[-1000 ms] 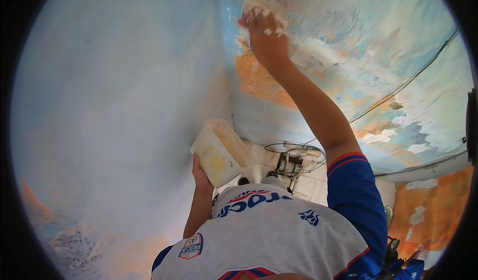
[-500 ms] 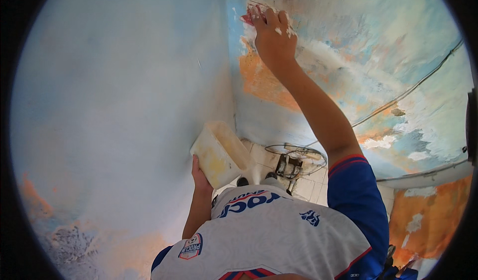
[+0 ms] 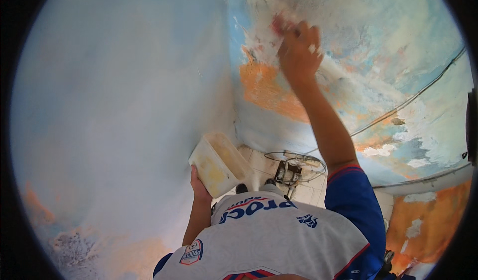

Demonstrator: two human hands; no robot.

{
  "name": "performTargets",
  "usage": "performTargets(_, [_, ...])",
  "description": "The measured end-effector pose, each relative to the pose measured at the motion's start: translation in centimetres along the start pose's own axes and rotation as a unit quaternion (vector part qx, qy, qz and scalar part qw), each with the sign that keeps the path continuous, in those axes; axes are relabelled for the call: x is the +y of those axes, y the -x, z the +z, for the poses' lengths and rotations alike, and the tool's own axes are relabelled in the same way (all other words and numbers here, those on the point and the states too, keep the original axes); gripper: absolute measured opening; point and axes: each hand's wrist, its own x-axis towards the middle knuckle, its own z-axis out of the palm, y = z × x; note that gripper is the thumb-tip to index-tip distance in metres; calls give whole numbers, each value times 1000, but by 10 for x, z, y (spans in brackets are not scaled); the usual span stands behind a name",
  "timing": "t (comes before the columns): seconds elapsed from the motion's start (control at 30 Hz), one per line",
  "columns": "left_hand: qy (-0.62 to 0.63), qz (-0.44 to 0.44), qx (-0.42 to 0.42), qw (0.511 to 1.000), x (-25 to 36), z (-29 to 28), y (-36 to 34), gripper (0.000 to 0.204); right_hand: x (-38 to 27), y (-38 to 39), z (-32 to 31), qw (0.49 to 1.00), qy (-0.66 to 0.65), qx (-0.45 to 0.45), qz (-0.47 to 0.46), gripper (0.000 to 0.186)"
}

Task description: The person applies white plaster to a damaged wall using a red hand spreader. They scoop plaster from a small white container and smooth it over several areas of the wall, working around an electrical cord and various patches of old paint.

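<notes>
My right hand (image 3: pixel 298 56) is raised against the corner wall (image 3: pixel 378 46), where blue and orange paint is peeling and patched with white. Its fingers are closed on a small red-handled tool (image 3: pixel 278 23) pressed to the wall; the blade is hidden. My left hand (image 3: pixel 199 185) holds a cream rectangular plastic tub (image 3: pixel 219 163) from below at chest height, close to the corner. The tub's inside is smeared with pale yellowish paste.
A smooth pale blue wall (image 3: pixel 124 105) fills the left side. A thin cable (image 3: pixel 408 100) runs across the right wall. Below, on the white tiled floor (image 3: pixel 259 163), lies a coil of wire with a small device (image 3: pixel 294 168). My shoes (image 3: pixel 242 188) stand beside it.
My right hand has slid to the right and a little down along the wall with the tool. The left hand and tub have stayed in place.
</notes>
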Motion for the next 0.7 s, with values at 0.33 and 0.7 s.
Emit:
performTargets(0.33, [-26, -15, 7, 1000, -5, -5, -21, 60, 38, 144, 181, 983, -6, -155, -101, 30])
performTargets(0.7, [-26, -37, -3, 999, -5, -1, -23, 60, 49, 65, 149, 968, 61, 204, -135, 50])
